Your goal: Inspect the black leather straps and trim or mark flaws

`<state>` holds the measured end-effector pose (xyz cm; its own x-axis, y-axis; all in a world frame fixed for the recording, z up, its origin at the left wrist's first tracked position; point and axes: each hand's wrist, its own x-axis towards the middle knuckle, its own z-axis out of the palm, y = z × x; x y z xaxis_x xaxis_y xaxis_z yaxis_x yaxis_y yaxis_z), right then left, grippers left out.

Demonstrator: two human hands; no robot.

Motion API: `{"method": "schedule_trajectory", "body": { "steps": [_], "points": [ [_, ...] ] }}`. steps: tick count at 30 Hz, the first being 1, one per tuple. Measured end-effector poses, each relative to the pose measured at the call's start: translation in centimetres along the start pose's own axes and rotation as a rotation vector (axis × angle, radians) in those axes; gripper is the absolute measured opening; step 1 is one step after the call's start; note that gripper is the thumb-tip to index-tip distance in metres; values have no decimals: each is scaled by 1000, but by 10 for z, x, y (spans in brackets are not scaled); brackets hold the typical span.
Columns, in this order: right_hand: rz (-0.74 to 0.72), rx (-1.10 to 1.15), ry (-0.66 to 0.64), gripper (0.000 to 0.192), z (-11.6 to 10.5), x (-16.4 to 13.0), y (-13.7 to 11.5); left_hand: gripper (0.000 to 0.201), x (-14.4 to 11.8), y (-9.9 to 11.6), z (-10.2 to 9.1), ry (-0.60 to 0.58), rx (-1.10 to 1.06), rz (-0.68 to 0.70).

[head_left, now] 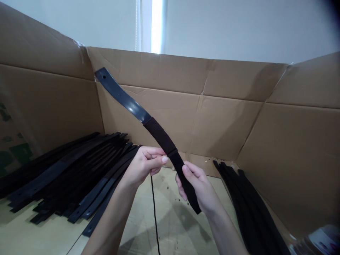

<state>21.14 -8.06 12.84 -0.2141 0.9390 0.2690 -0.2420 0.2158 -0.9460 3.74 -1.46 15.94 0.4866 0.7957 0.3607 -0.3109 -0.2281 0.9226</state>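
A curved dark strip [127, 101] is held up at a slant, its bare glossy end with a small hole at the upper left. Dark cord wrapping [160, 134] covers its middle, and the lower part looks matt black. My right hand [195, 180] grips that lower part, thumb on top. Beside the wrapping's lower edge, my left hand [150, 161] pinches a black cord [154, 212], whose free length hangs down below the fingers. The exact spot where the cord meets the strip is partly hidden by my left fingertips.
Many similar dark strips [66, 170] lie piled at the left. Several black strips [247, 202] lie at the right, near a clear plastic container [318, 241]. Cardboard walls [159, 71] surround the table [143, 226], which has small dark crumbs on it.
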Motion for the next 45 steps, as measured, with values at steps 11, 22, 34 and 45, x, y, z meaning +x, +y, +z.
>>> {"method": "schedule_trajectory", "body": {
  "steps": [11,22,34,45],
  "points": [
    [266,371,-386,40,3,4,14,35,-1,-9,-7,-217,-85,66],
    [96,-154,-27,30,1,3,6,23,-4,3,14,163,277,90],
    [-62,-389,85,32,-5,2,1,29,-7,8,7,-54,300,6],
    [154,137,-171,28,-8,-3,1,14,-10,10,-3,-266,58,-53]
  ]
}}
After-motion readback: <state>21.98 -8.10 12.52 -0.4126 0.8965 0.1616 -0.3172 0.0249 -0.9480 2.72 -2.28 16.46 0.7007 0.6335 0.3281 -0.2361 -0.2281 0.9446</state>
